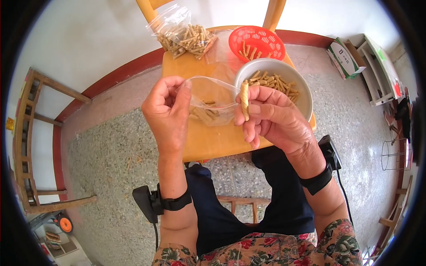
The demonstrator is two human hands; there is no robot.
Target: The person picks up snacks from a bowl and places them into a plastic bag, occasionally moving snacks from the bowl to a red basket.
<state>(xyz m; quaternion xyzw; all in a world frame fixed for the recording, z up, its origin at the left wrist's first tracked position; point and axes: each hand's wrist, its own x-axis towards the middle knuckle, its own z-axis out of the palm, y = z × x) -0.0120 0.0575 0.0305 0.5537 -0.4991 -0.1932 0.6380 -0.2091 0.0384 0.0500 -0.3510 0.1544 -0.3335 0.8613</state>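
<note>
My left hand [167, 113] pinches the rim of a clear plastic bag [222, 116], which hangs open over the chair seat. Several snack sticks lie in the bottom of this bag. Between the thumb and fingers of my right hand [277, 116] is one twisted snack stick [244, 99], held upright beside the bag's mouth. Behind that hand stands a pale round bowl [306, 91] with many such sticks in it, partly hidden by the hand.
A red plastic basket [270, 41] holding several sticks rests behind the bowl. To its left lies a filled clear bag of sticks [186, 41]. All are on a yellow wooden chair [199, 148]. A wooden frame [27, 146] stands at the far left, and a carton [344, 57] at the right wall.
</note>
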